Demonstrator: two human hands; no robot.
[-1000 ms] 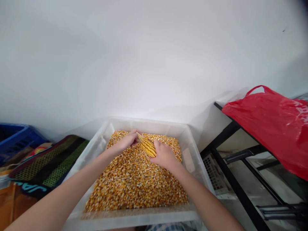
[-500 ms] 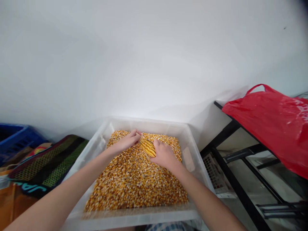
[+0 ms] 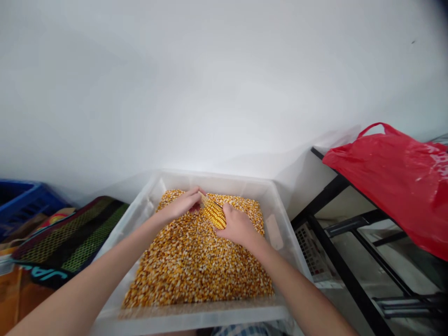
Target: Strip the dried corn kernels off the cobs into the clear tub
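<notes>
My left hand (image 3: 182,206) pinches the end of the corn cob (image 3: 214,213); my right hand (image 3: 240,227) wraps its side. Seems hard, stiff, slightly slippery; best gripped mid-cob.

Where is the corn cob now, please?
In the head view, the corn cob is centred between the left hand and right hand, above the kernels in the clear tub.
</notes>
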